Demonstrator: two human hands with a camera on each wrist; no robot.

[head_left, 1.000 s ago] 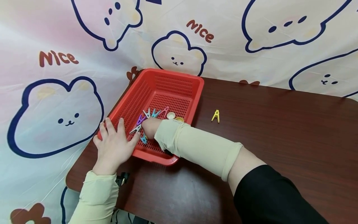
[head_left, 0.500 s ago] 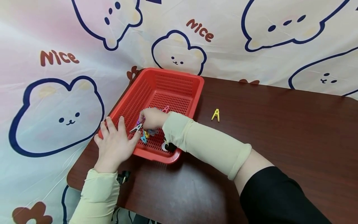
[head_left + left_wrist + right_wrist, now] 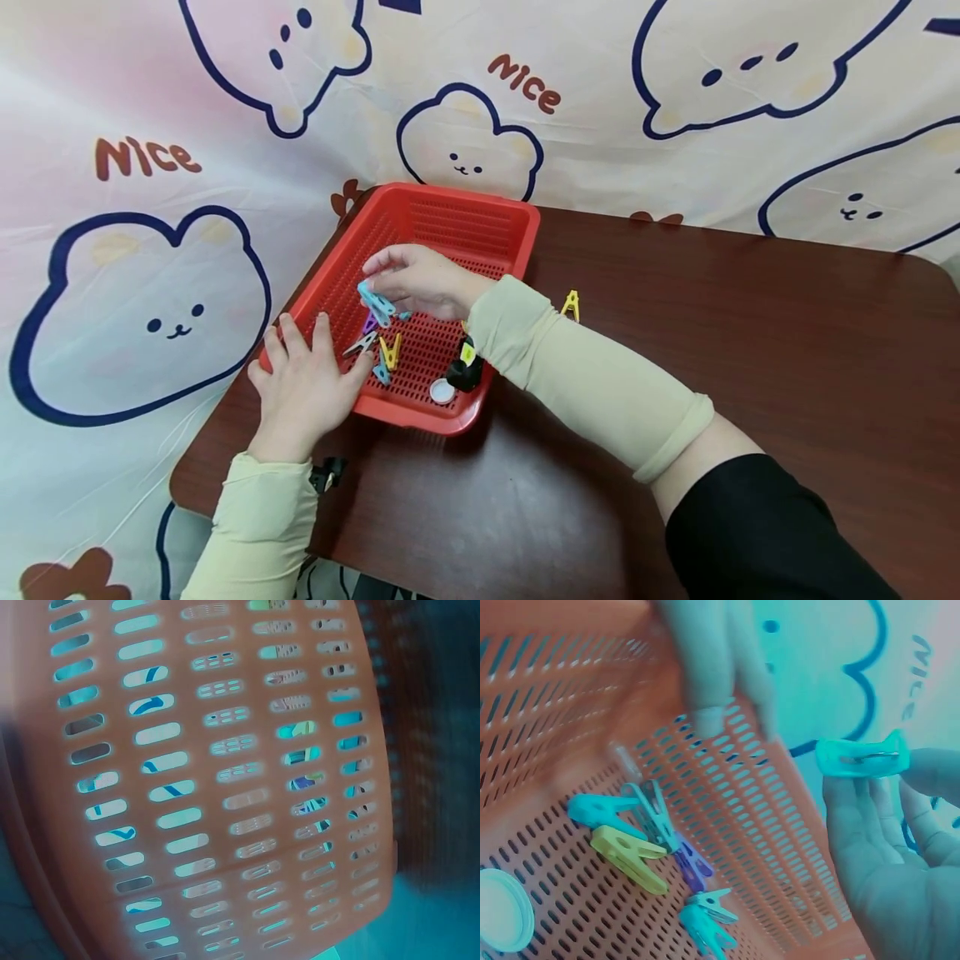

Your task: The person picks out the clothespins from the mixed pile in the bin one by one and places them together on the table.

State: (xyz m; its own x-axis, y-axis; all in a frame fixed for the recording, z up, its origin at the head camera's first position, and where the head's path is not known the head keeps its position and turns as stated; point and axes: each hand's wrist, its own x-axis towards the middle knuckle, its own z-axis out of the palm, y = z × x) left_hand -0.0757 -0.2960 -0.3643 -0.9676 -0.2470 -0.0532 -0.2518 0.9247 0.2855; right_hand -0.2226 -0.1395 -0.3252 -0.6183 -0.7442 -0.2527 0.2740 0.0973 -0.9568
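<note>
My right hand pinches a light blue clothespin between thumb and fingers, raised over the red slotted basket. The right wrist view shows this clothespin above the basket's side wall. My left hand rests on the basket's left rim with fingers spread. Below, on the basket floor, lie a yellow clothespin, a blue one, a whitish clothespin and a purple clothespin. A round white cap lies near the front corner. My right forearm hides part of the basket.
Right of the basket, another yellow clothespin stands out on the dark brown table, partly covered by my sleeve. A black wrist camera hangs under my right wrist. A printed cloth closes off the back and left.
My right hand has risen from the basket floor with the light blue clothespin, uncovering the yellow clothespin and the white cap. The left hand has stayed on the rim.
</note>
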